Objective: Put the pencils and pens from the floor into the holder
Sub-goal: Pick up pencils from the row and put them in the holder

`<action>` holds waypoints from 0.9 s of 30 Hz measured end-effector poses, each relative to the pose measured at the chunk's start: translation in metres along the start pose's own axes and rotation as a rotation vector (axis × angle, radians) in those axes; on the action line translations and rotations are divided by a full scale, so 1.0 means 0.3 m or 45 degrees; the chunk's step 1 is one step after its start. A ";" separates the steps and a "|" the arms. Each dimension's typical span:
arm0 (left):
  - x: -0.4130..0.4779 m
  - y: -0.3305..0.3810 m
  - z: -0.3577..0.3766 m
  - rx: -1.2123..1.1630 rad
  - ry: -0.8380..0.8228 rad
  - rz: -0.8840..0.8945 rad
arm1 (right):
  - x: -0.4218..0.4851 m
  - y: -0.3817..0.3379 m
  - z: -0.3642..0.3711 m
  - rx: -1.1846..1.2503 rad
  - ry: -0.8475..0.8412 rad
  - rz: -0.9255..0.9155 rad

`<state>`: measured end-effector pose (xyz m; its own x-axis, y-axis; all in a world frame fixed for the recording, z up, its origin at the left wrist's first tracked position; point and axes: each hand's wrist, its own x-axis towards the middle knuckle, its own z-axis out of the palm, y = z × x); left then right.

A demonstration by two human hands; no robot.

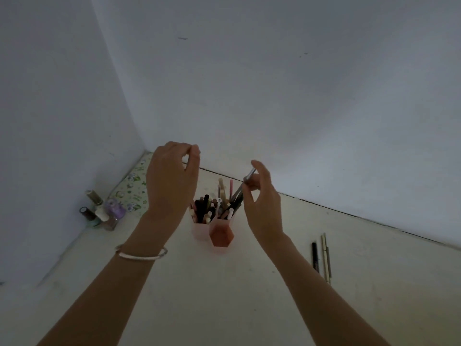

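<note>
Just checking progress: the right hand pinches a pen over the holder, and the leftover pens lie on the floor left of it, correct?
Not quite. The head view shows the leftover pens on the floor right of the holder, not left. The right hand does pinch a pen over it.

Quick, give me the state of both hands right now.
Left hand: fingers curled, holding nothing visible.
Right hand: pinching a grey pen above the holder.
</note>
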<state>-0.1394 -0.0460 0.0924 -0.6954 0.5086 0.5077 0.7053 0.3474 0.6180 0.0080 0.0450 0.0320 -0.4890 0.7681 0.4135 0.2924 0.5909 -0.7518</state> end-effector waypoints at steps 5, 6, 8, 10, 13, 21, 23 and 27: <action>-0.031 -0.001 0.024 -0.097 -0.029 -0.039 | -0.036 0.071 0.034 -0.322 -0.050 -0.245; -0.038 0.010 0.029 -0.113 -0.039 -0.036 | -0.039 0.079 0.033 -0.350 -0.101 -0.252; -0.051 0.048 0.033 -0.139 -0.016 -0.012 | -0.044 0.074 0.011 -0.328 -0.156 -0.244; -0.085 0.129 0.048 -0.156 0.032 0.092 | -0.037 0.066 -0.052 -0.236 -0.018 -0.156; -0.205 0.291 0.135 -0.248 -0.264 0.276 | -0.010 0.095 -0.206 -0.123 0.368 0.020; -0.607 0.427 0.593 0.038 -1.342 -0.315 | -0.092 0.249 -0.555 -0.170 0.652 0.297; -0.655 0.443 0.636 0.108 -1.386 -0.347 | -0.141 0.301 -0.615 -0.203 0.664 0.317; -0.700 0.442 0.680 0.268 -1.322 -0.324 | -0.216 0.378 -0.671 -0.257 0.690 0.367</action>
<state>0.1284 0.0542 -0.0548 -0.4383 0.7856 -0.4367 0.6351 0.6145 0.4681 0.2382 0.1120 0.0233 0.1016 0.8873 0.4498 0.5248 0.3363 -0.7820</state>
